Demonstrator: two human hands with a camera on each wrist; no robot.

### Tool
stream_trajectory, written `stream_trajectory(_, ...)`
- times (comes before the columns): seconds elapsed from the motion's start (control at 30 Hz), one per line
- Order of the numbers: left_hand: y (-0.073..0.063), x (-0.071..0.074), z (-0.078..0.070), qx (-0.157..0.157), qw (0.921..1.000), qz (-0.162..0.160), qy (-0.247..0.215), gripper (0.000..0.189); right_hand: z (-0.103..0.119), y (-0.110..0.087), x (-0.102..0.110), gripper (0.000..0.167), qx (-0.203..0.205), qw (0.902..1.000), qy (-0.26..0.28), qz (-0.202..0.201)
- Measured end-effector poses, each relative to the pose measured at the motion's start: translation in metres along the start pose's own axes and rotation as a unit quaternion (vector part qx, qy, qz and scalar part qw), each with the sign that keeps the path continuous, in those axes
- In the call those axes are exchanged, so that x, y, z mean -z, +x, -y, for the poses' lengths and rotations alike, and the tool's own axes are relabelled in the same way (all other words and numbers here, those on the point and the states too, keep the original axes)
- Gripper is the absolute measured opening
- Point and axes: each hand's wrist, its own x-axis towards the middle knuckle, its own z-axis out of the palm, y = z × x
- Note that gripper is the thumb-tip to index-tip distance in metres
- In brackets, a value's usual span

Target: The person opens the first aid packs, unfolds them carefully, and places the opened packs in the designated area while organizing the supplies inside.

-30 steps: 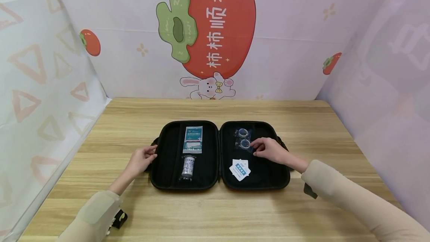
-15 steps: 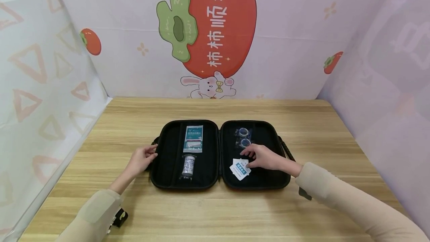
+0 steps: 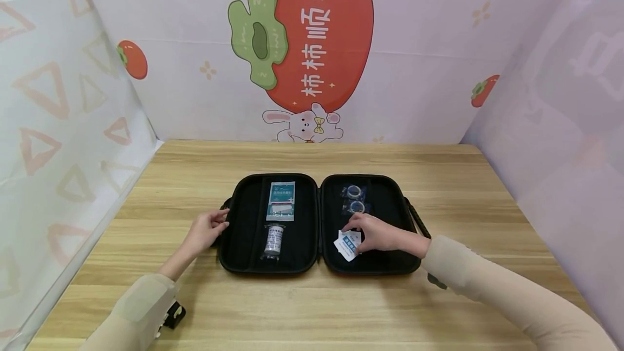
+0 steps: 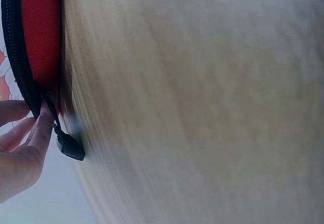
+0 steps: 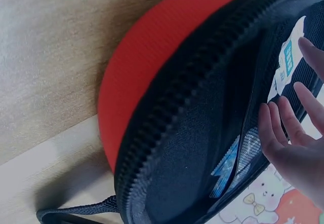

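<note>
An unfolded black-lined, red-shelled zip case lies flat on the wooden table. At its left rim, my left hand pinches the edge; the left wrist view shows the fingers by the zipper and a dangling zip pull. Over the right half, my right hand spans a small fanned stack of white square packets with blue print, thumb at the near edge and fingertips at the far edge. The packets also show in the right wrist view, partly covered by the thumb.
Two rolls of tape in clear wrappers lie behind the right hand. In the left half are a teal-and-white flat sachet and a wrapped white bandage roll. A strap handle sticks out at the right; a printed backdrop stands behind.
My right hand has moved from beside the tape rolls toward me and left, onto the white packets. The left hand has stayed at the case's rim.
</note>
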Motion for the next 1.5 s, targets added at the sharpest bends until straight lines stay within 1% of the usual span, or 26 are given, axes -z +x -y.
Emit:
stream_trajectory(0.23,0.000,0.000,0.000,-0.001,1.0000,0.001,-0.001,0.035,0.000,0.001,-0.004,0.045,-0.022,0.9995,-0.001,0.022)
stream_trajectory(0.53,0.000,-0.001,0.002,-0.005,1.0000,-0.003,0.002,0.034,-0.001,0.001,-0.006,0.046,-0.028,0.9994,0.003,0.018)
stream_trajectory(0.8,0.000,0.000,0.000,-0.007,1.0000,0.001,0.002,0.035,-0.001,-0.004,-0.005,0.043,-0.038,0.9993,0.006,0.000)
stream_trajectory(1.03,-0.001,0.000,0.000,-0.002,1.0000,0.005,0.001,0.035,-0.002,-0.005,-0.004,0.034,-0.044,0.9989,0.007,-0.016)
stream_trajectory(1.3,-0.001,0.000,-0.001,0.000,1.0000,0.005,0.004,0.036,-0.002,-0.008,-0.001,0.022,-0.025,0.9972,0.047,-0.052)
stream_trajectory(1.5,-0.001,-0.001,0.000,0.000,1.0000,0.004,0.008,0.036,-0.006,-0.012,0.000,0.015,-0.043,0.9936,0.076,-0.071)
